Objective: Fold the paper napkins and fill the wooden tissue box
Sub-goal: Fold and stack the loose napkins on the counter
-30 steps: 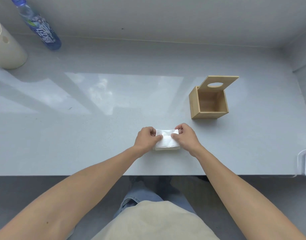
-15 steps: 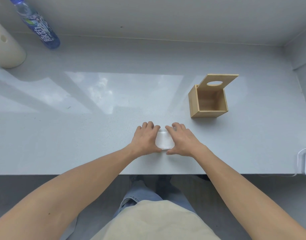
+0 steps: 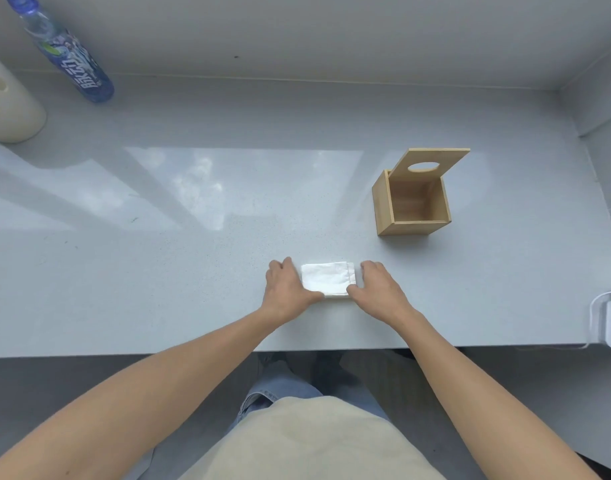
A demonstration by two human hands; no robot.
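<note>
Flanking the folded napkin (image 3: 328,278), left hand (image 3: 286,289) and right hand (image 3: 378,289) lie flat, fingers relaxed; its long axis runs hand to hand.

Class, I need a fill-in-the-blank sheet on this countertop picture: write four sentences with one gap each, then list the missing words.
1. The folded white paper napkin lies between the person's two ____.
2. The square wooden tissue box has its lid ____.
3. The lid's cutout is ____ in shape.
4. The blue plastic bottle stands at the far ____ of the grey counter.

Missing words: hands; open; oval; left
</note>
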